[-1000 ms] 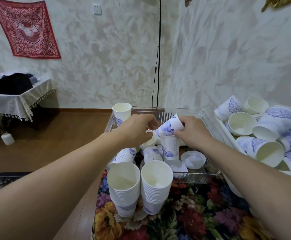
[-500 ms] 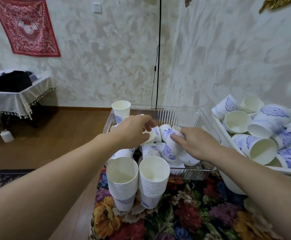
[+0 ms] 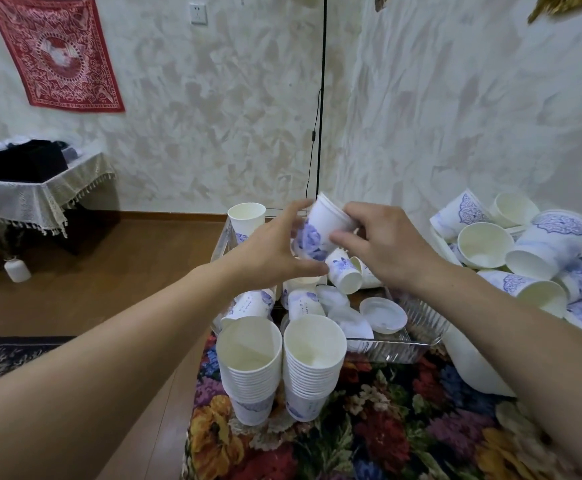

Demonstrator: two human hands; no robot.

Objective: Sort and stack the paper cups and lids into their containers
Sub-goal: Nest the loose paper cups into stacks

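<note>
Above tray (image 3: pixel 417 344): 2 hands gripping cup (image 3: pixel 320 230).

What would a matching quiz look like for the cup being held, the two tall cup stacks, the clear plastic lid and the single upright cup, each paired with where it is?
1. blue-flowered paper cup
2. two tall stacks of white paper cups
3. round clear plastic lid
4. lone upright white cup

A. far left corner of the clear tray
B. floral cloth
C. between both hands
D. tray's near right part

Pairs: 1-C, 2-B, 3-D, 4-A
</note>
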